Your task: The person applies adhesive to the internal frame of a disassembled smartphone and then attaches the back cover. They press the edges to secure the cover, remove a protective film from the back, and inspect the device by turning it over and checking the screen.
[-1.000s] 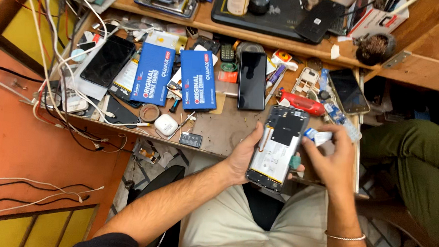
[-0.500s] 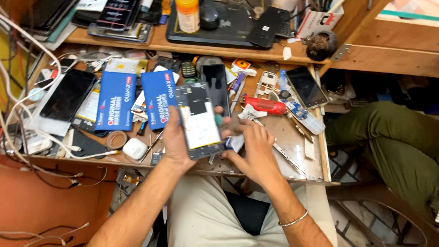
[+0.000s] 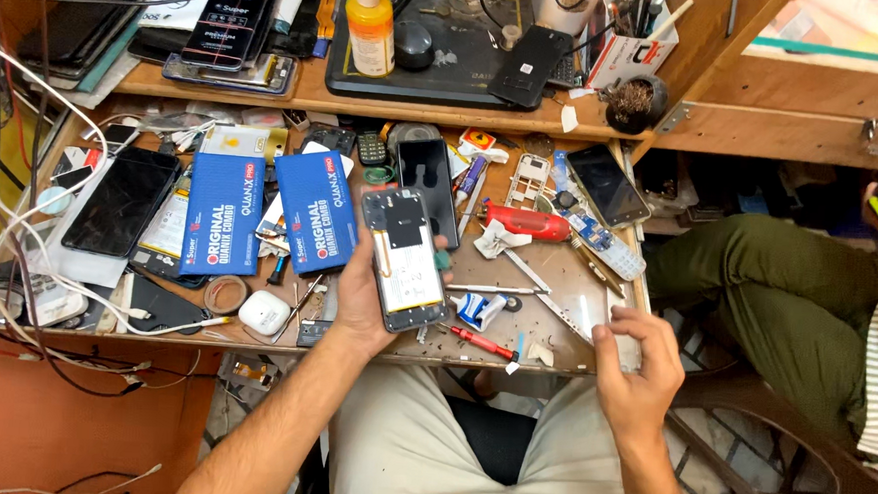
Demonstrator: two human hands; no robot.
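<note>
Head view, looking down on a crowded bench [image 3: 558, 273]; left hand [image 3: 361, 293] wraps an opened phone [image 3: 405, 260] from its 9 o'clock side, back cover off, white battery and dark board showing, top end toward 12 o'clock; the phone sits just above the bench near the front edge, at 3 o'clock of two blue boxes [image 3: 266, 213]. Right hand [image 3: 638, 363] hovers off the bench's front corner at 4 o'clock of the phone, well apart from it, fingers curled loosely with thumb and forefinger close; whether they pinch something small I cannot tell. A red screwdriver [image 3: 477, 341] lies at 5 o'clock of the phone, tweezers [image 3: 487, 289] at 3 o'clock, a red cylindrical tool [image 3: 525, 223] at 2 o'clock; white earbud case [image 3: 263, 311] at 8 o'clock; a second person's green-trousered leg [image 3: 767, 284] at far 3 o'clock.

Risks, as I judge them: the phone is held one-handed by its edges, so a slack grip could drop it onto tools or off the front edge; loose screws on the cluttered wood could scatter under a careless sweep of the right wrist; the exposed battery could be nicked by the tweezers.
</note>
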